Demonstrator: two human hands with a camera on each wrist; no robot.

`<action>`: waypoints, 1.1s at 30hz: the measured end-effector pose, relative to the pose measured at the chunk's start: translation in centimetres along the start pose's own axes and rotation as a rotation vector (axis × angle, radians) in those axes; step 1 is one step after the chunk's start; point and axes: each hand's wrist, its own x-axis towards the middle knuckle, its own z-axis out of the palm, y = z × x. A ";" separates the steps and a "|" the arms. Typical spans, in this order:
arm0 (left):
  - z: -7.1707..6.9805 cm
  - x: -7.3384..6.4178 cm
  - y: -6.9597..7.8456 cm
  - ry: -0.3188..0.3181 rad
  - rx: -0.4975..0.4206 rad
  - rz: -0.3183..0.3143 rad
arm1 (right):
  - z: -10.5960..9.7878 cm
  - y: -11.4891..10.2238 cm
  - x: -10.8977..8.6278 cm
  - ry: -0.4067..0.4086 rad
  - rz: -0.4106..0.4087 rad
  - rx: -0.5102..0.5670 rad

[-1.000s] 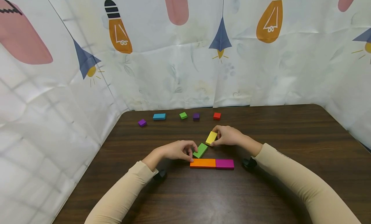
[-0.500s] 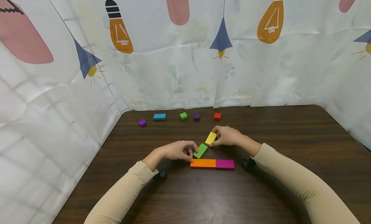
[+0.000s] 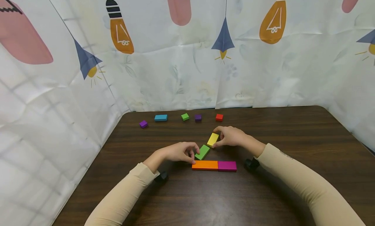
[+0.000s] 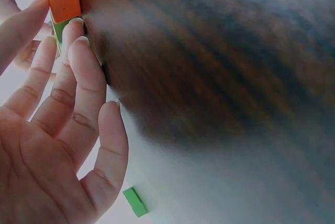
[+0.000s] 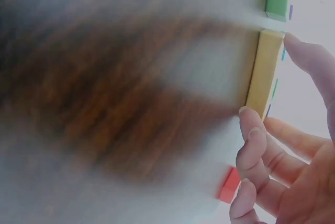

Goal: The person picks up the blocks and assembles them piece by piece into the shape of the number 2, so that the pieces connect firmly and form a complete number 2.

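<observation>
My right hand (image 3: 230,136) spans the yellow block (image 3: 213,139) lengthwise, thumb at its near end and fingertips at the far end. A narrow gap parts this block from the slanted green block (image 3: 202,152), as the right wrist view also shows. My left hand (image 3: 179,152) has its thumb at the left end of the orange block (image 3: 204,165) and its fingers beside the green block, fairly relaxed. Flush against the orange block's right end lies a magenta block (image 3: 227,166). The green block's lower end is right behind the orange one.
Along the back of the dark wooden table (image 3: 293,135) lie a purple block (image 3: 143,124), a blue block (image 3: 160,117), a small green block (image 3: 185,116), a dark purple block (image 3: 198,117) and a red block (image 3: 219,117). A printed curtain (image 3: 175,73) hangs behind.
The yellow block has shifted very slightly toward the green block, with my right hand at it. My left hand and the other blocks stay where they were.
</observation>
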 end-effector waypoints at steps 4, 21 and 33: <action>0.0 0.0 0.0 0.002 -0.001 0.000 | -0.2 0.1 0.0 0.003 -0.023 0.000; -0.1 0.1 -0.2 0.003 0.003 -0.003 | -0.1 -0.1 0.2 0.006 -0.025 0.005; -0.1 0.2 -0.3 -0.001 -0.015 -0.010 | -0.1 -0.6 0.1 0.001 -0.021 0.006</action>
